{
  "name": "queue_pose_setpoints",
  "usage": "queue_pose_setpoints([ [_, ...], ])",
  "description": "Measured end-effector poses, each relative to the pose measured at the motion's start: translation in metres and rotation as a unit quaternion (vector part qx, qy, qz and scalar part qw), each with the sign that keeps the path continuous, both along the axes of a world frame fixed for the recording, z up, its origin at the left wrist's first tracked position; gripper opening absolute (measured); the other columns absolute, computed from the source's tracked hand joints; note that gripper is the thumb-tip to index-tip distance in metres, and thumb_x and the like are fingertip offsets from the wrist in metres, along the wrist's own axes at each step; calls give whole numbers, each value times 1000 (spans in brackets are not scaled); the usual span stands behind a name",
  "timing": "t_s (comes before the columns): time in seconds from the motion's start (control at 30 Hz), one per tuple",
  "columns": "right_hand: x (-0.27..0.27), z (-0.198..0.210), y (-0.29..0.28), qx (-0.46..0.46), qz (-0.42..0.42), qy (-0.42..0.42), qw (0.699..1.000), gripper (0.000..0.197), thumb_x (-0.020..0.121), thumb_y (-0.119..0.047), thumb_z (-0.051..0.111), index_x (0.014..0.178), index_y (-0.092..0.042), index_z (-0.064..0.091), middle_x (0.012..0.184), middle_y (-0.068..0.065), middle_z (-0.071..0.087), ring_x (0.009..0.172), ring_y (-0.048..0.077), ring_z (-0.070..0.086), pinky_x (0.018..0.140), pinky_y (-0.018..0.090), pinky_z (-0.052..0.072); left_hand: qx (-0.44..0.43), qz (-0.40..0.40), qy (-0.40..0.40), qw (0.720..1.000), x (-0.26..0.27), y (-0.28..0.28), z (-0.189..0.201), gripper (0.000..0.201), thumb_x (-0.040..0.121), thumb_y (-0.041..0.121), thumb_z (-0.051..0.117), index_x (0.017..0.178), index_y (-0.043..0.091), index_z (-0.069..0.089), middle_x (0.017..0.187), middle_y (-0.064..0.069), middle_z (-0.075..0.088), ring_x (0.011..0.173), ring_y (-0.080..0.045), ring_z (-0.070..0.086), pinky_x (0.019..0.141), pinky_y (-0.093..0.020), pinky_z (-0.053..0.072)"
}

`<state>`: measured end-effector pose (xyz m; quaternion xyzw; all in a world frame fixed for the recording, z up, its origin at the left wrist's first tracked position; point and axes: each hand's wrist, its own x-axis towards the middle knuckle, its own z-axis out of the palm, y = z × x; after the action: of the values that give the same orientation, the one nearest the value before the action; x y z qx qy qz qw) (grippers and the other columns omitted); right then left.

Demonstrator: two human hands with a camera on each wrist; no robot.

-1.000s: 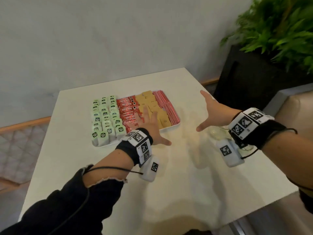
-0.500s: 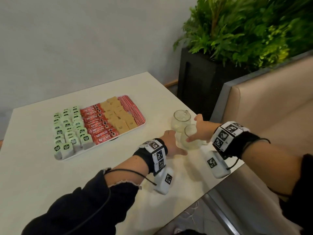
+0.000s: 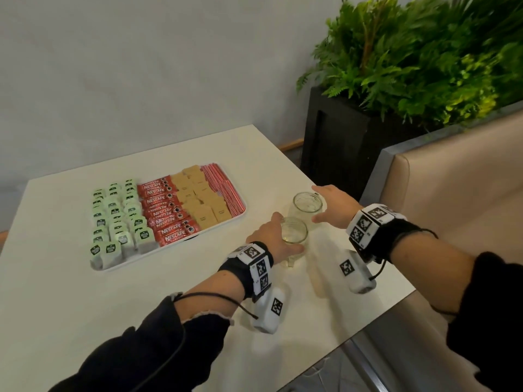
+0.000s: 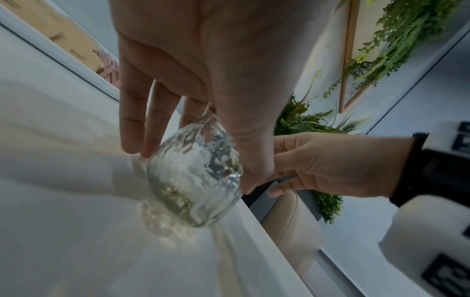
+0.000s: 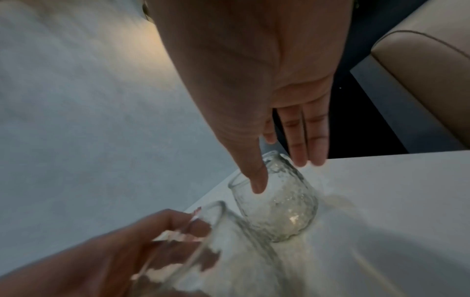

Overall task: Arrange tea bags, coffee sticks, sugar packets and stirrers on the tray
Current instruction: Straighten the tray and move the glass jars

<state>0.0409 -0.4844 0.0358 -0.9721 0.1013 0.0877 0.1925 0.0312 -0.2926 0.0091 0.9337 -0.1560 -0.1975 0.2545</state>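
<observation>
Left hand point(image 3: 271, 239): fingers and thumb wrapped round near glass point(image 3: 294, 236), just right of tray point(image 3: 113, 267). Right hand point(image 3: 334, 205): thumb and fingers either side of far glass point(image 3: 307, 206), not clearly closed on it. Tray, on white table point(image 3: 85, 306): green tea bags point(image 3: 119, 219), red coffee sticks point(image 3: 167, 210), brown sugar packets point(image 3: 198, 199), red-striped stirrers point(image 3: 226, 190) in rows.

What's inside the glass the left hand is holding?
The near glass gripped by the left hand looks empty: only clear textured walls and table reflections show. Its base is blurred and partly covered by the fingers, so a little residue cannot be excluded.
</observation>
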Motion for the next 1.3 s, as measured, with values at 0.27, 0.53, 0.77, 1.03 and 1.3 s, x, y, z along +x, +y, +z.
queue_pose_setpoints([
  [0.27, 50, -16, 22, 57, -15, -25, 998, 81, 79, -30, 78, 147, -15, 37, 148, 5, 38, 132, 24, 42, 108, 40, 40, -47, 73, -51, 995, 49, 51, 6, 84, 70, 52, 77, 137, 27, 33, 129, 0, 60, 105, -20, 61, 85, -34, 51],
  [0.53, 130, -22, 63, 81, -20, -71, 994, 65, 81, -30, 75, 136, -13, 45, 137, 9, 46, 123, 26, 48, 101, 34, 38, -98, 113, -72, 986, 109, 92, 15, 80, 67, 53, 78, 132, 26, 39, 126, 9, 62, 105, -12, 61, 82, -27, 50],
  [0.77, 170, -24, 82, 157, -5, -127, 979, 56, 89, -24, 66, 139, -10, 45, 138, 12, 48, 123, 30, 51, 106, 42, 41, -157, 146, -49, 975, 140, 101, 8, 75, 64, 53, 82, 118, 27, 37, 126, 7, 61, 100, -13, 63, 75, -25, 49],
  [1.03, 133, -7, 97, 467, -18, 53, 883, 41, 98, -46, 46, 125, -17, 57, 115, 9, 61, 90, 29, 67, 73, 42, 60, -174, 226, -69, 956, 156, 60, -1, 90, 52, 67, 70, 119, 26, 26, 117, -5, 59, 100, -28, 62, 85, -47, 54],
  [1.3, 148, -10, 69, 352, -20, 45, 935, 35, 101, -11, 39, 132, -14, 54, 118, 15, 60, 88, 27, 62, 73, 46, 59, -109, 98, -37, 988, 160, 41, -10, 111, 61, 40, 86, 148, 36, 16, 126, -10, 56, 116, -28, 54, 97, -42, 47],
])
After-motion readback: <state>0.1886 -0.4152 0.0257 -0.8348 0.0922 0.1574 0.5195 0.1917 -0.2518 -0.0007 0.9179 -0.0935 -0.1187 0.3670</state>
